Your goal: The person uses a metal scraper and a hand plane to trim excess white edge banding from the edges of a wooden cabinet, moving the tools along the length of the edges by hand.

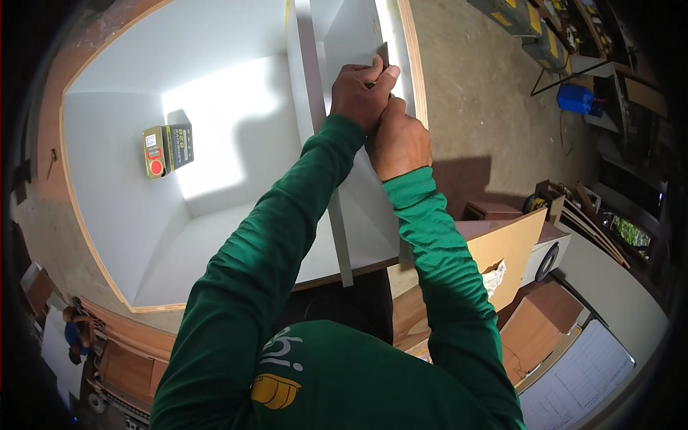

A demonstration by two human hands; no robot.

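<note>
one small dark flat piece (pixel 384 53) pinched against the white laminated cabinet's (pixel 115 150) upright divider panel (pixel 309 86), left hand (pixel 362 94) gripping it, right hand (pixel 396 143) closed just below, touching, one yellow-black boxed tool (pixel 167 148) inside

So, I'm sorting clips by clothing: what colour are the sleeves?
Green sleeves, clearest in the head view.

Long green knit sleeves (pixel 287 215) with ribbed cuffs (pixel 408 188) cover both arms; the green shirt's near left shoulder carries a yellow-and-white printed emblem (pixel 276 383).
</note>
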